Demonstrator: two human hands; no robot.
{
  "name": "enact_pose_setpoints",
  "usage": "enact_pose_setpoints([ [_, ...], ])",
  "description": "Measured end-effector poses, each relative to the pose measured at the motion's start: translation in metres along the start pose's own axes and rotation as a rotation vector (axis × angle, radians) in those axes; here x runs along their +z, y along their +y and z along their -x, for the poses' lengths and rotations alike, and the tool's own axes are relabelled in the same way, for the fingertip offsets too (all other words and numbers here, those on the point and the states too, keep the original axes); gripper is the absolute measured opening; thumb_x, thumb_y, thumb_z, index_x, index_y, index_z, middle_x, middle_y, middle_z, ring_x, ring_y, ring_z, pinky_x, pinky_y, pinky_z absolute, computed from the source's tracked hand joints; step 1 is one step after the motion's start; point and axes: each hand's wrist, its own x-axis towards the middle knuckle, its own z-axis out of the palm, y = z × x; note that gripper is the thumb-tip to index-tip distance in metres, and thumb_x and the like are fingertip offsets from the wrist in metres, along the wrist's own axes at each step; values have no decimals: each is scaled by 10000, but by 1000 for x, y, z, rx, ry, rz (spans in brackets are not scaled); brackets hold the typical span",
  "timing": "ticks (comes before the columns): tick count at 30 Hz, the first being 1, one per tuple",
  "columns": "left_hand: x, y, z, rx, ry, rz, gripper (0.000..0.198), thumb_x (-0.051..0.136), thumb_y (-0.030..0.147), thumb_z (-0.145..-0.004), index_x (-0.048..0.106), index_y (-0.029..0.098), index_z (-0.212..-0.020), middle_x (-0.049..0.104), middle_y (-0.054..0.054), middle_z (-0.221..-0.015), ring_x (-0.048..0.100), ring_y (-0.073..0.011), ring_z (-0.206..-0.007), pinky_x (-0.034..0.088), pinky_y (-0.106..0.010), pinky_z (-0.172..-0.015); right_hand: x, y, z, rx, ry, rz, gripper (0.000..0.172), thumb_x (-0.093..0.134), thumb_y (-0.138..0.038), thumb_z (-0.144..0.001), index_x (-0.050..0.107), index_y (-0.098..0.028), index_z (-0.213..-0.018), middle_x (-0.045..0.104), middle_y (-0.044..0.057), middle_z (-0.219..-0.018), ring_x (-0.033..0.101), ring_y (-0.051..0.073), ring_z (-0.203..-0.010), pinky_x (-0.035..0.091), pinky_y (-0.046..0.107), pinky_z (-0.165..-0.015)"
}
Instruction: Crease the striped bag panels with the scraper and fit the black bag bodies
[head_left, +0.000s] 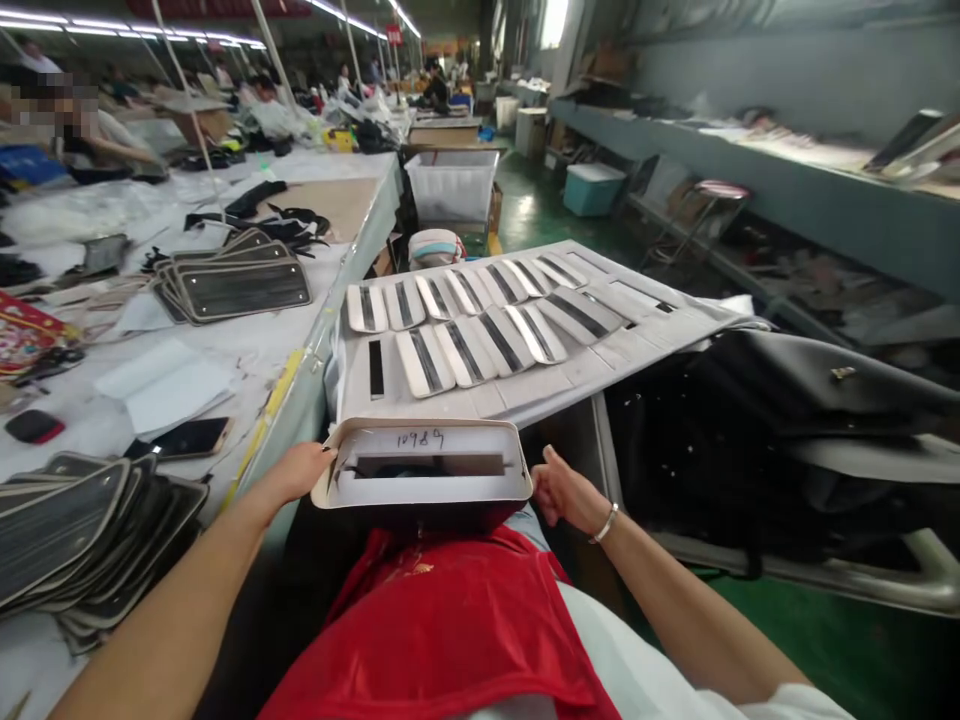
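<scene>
A flat off-white template panel point(427, 465) with a long slot and handwritten numbers lies over a dark piece, above my lap. My left hand point(300, 470) grips its left edge, fingers curled under. My right hand point(562, 490), wearing a bracelet, sits just right of the panel with fingers bent and thumb up; it seems to touch the right edge. Just beyond lies a grey board point(645, 335) carrying two rows of silvery slotted pieces point(469, 350).
A long white worktable point(247, 350) runs along the left with stacks of dark rounded panels point(240, 285) and another stack point(67, 530), a phone point(187, 437) and papers. Black leather goods point(787, 400) pile at right. Seated people work at the far end; a green floor aisle lies right.
</scene>
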Motion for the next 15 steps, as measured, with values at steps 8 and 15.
enact_pose_setpoints([
  [8,8,-7,-4,-19,-29,-28,445,300,344,-868,670,117,-769,691,-123,-855,624,-206,-814,419,-242,-667,-9,-45,-42,107,32,888,471,355,-538,-865,539,-162,-651,533,22,-446,514,132,-388,368,235,-444],
  [15,10,-15,1,23,-52,-43,493,270,426,-875,649,113,-912,664,-151,-975,612,-255,-906,435,-305,-744,-5,-45,-42,-12,61,1103,400,266,-306,-931,602,-146,-784,667,121,-791,628,201,-743,396,276,-645],
])
